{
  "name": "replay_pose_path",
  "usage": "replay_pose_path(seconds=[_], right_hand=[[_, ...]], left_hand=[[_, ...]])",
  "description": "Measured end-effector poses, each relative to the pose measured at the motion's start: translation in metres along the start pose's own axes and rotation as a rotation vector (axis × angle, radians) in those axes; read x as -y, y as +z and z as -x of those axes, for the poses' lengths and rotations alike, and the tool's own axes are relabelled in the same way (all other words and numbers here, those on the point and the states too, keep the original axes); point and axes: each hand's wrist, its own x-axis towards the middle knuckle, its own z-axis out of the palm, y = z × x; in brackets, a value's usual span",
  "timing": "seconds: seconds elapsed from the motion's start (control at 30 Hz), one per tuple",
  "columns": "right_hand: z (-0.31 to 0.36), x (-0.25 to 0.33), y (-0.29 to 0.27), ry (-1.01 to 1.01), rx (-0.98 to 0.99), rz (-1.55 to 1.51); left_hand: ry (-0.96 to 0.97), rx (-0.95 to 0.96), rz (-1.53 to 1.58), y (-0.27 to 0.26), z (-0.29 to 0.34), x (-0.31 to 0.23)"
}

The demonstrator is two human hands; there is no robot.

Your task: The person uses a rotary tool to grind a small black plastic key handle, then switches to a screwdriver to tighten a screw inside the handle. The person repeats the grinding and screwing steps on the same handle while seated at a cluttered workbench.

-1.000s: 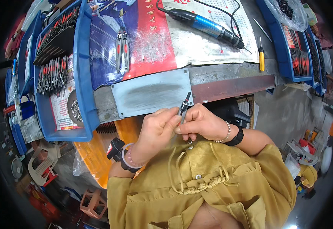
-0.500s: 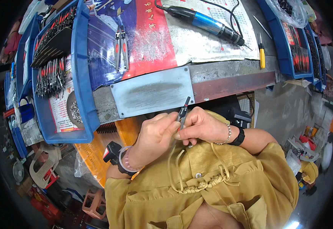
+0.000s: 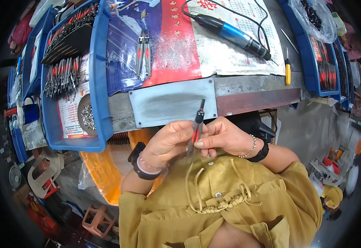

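Your left hand (image 3: 173, 138) and right hand (image 3: 223, 138) pinch one compass (image 3: 198, 118), fingers curled. The near left bin (image 3: 100, 78) holds more compasses (image 3: 61, 78) and a dish (image 3: 81, 110) of metal bits (image 3: 88, 118).

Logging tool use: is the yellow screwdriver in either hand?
No, the screwdriver lies on the bench, while left hand and right hand hold a compass.

- Compass (image 3: 198, 118): smooth grey metal-looking legs, black and red plastic-looking parts.
- Blue bin (image 3: 100, 82): smooth plastic, faint sheen.
- Small parts (image 3: 88, 117): shiny bare metal.
- Pale plate (image 3: 172, 113): smooth, metal-looking, with a dull, scuffed patch.
- Poster (image 3: 178, 58): slick sheet, its red area rubbed whitish.
- Bench edge (image 3: 254, 84): matt, rough, stained.
- Power screwdriver (image 3: 233, 33): glossy blue barrel, duller black plastic-looking end.
- Blouse (image 3: 246, 215): creased cloth, slight sheen.
- Bag (image 3: 328, 27): clear, crinkled, glossy plastic.
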Motion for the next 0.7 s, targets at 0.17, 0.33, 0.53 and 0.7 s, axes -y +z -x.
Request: replay_pose_path(seconds=[0.17,0.33,0.53,0.7], right_hand=[[0.008,0.0,-0.009,-0.124,-0.041,0.047],[0.019,0.001,-0.015,-0.24,-0.14,0.1],[0.025,0.005,-0.003,-0.399,-0.223,0.167],[0.018,0.003,0.002,-0.465,-0.165,0.214]], left_hand=[[0.087,-0.066,0.005,-0.012,0.009,0.008],[0.12,-0.066,0.026,-0.016,0.017,0.014],[0.153,-0.123,-0.051,-0.005,0.018,0.016],[0.415,-0.396,-0.762,0.026,0.018,0.029]])
